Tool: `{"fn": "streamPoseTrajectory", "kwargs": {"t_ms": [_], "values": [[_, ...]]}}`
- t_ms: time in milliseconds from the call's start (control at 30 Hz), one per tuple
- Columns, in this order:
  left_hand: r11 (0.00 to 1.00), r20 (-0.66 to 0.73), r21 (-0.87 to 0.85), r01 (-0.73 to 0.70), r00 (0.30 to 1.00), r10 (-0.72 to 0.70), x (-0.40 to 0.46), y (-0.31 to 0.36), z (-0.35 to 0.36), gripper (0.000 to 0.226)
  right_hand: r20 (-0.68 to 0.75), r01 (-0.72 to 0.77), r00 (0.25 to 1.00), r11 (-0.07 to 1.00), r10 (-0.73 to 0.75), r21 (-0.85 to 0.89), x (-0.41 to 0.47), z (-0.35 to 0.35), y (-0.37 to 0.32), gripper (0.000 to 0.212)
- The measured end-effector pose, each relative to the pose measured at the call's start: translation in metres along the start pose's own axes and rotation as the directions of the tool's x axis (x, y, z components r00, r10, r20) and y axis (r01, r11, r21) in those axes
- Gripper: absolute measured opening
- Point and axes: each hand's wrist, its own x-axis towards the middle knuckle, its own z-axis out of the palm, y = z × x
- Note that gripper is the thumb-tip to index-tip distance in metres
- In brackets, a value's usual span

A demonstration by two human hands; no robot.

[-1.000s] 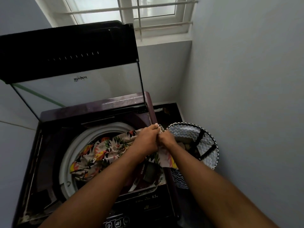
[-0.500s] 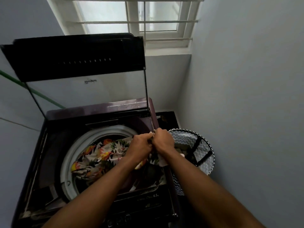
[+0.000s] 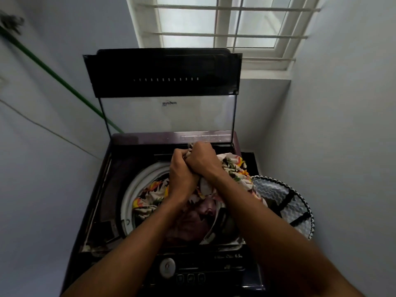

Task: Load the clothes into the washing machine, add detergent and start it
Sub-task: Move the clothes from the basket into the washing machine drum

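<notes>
Both fists meet over the back of the open top-load washing machine (image 3: 107, 189). The left hand (image 3: 182, 174) and right hand (image 3: 201, 159) each clench the floral-print garment (image 3: 150, 200), which trails down into the white-rimmed drum (image 3: 132, 189) and over its right edge toward the zigzag-patterned laundry basket (image 3: 278, 196) beside the machine. The lid (image 3: 162, 78) stands upright.

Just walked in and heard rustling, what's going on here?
A person is loading a top-load washer, its lid propped open. The left hand and right hand together grip a bunched floral cloth above the drum; part already lies inside. A laundry basket stands beside the washer.
</notes>
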Motion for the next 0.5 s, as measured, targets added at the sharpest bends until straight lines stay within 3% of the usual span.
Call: {"fn": "streamPoseTrajectory", "kwargs": {"t_ms": [133, 233, 333, 500], "values": [[0.988, 0.045, 0.123, 0.093, 0.994, -0.099, -0.006, -0.028, -0.022, 0.023, 0.083, -0.039, 0.996, 0.997, 0.033, 0.071, -0.005, 0.041, -0.002, 0.026], [0.951, 0.188, 0.279, 0.134, 0.963, -0.191, -0.017, -0.058, -0.026, 0.020, 0.209, -0.091, 0.974, 0.996, 0.084, 0.025, -0.012, 0.077, 0.016, 0.027], [0.920, 0.314, 0.358, 0.156, 0.908, -0.276, -0.029, -0.081, -0.023, 0.036, 0.332, -0.159, 0.935, 0.985, 0.127, 0.071, -0.019, 0.101, 0.038, 0.017], [0.943, 0.313, 0.291, 0.159, 0.916, -0.251, -0.029, -0.073, -0.015, 0.062, 0.390, -0.213, 0.910, 0.964, 0.138, 0.156, -0.017, 0.090, 0.062, 0.027]]}}
